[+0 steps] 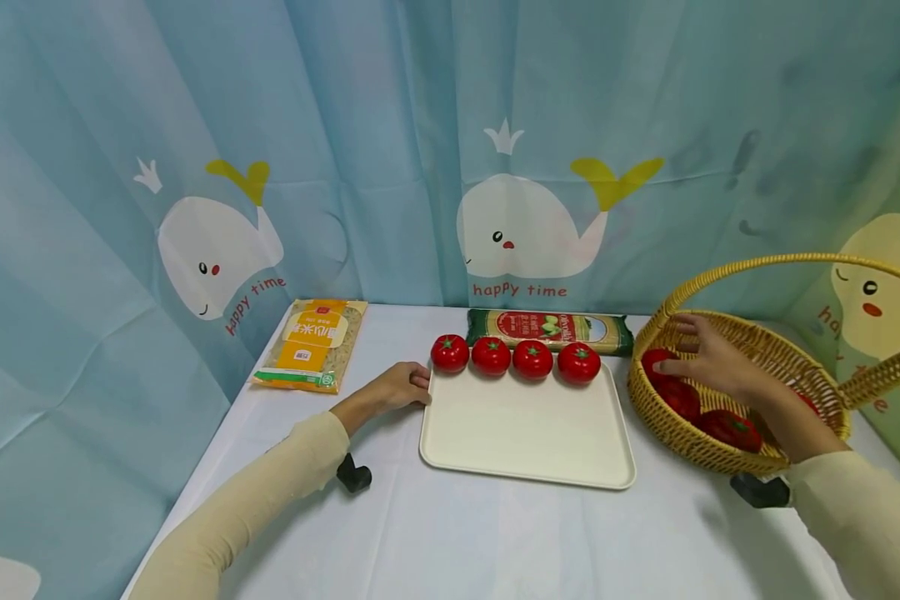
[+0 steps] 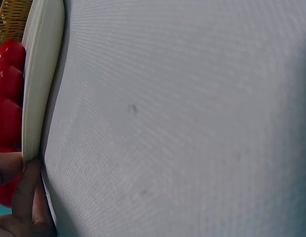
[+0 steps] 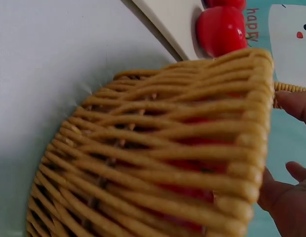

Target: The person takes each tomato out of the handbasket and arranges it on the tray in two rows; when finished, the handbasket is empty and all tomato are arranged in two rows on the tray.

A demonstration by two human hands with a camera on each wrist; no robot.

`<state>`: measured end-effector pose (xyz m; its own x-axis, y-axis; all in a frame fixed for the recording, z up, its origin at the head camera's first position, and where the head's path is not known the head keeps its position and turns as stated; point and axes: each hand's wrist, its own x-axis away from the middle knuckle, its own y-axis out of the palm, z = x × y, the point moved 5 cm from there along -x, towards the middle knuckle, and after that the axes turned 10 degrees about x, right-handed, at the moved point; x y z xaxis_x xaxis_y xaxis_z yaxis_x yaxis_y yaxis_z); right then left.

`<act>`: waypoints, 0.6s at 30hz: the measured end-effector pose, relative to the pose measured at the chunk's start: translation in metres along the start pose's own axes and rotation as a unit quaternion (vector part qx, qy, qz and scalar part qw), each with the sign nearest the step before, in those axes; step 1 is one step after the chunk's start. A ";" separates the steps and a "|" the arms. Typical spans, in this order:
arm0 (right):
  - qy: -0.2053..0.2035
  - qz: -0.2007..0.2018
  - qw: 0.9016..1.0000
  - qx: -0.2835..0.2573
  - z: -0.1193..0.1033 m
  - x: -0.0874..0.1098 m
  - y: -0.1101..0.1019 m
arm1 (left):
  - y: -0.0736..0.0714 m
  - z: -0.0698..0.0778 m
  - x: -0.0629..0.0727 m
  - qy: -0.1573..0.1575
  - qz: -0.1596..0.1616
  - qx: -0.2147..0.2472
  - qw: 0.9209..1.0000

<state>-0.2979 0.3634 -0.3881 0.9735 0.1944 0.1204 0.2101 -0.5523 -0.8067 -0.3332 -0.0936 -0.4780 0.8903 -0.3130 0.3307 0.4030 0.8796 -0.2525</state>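
Observation:
My left hand (image 1: 403,386) pinches the left rim of a white rectangular tray (image 1: 525,433). In the left wrist view, thumb and fingers (image 2: 27,190) close on the tray's edge (image 2: 42,84) from both sides. Four-like wording aside, several red tomatoes (image 1: 532,360) stand in a row along the tray's far edge. At the right, my right hand (image 1: 708,358) reaches into a wicker basket (image 1: 660,421), fingers spread beside a red tomato (image 1: 654,363). More tomatoes (image 1: 729,429) lie in the basket. In the right wrist view, the basket wall (image 3: 158,133) hides most of them.
A pack of pasta (image 1: 555,329) lies behind the tray. To the left is a yellow bag of grain (image 1: 311,346). The basket's tall handle (image 1: 780,260) arches over the right arm. A blue curtain (image 1: 390,167) hangs behind the white table (image 1: 450,533).

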 end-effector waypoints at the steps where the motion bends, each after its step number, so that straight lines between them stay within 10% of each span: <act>1: 0.001 0.000 1.000 0.000 0.001 -0.001 -0.002 | 0.000 0.000 0.000 0.001 0.000 -0.001 1.000; 18: 0.045 -0.038 0.998 0.014 0.030 -0.013 -0.028 | 0.000 0.000 0.000 -0.001 -0.001 -0.007 1.000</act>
<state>-0.3190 0.4006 -0.3846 0.9592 0.1605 0.2329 0.2827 -0.5163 -0.8084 -0.3332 -0.0937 -0.4779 0.8892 -0.3131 0.3337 0.4071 0.8743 -0.2644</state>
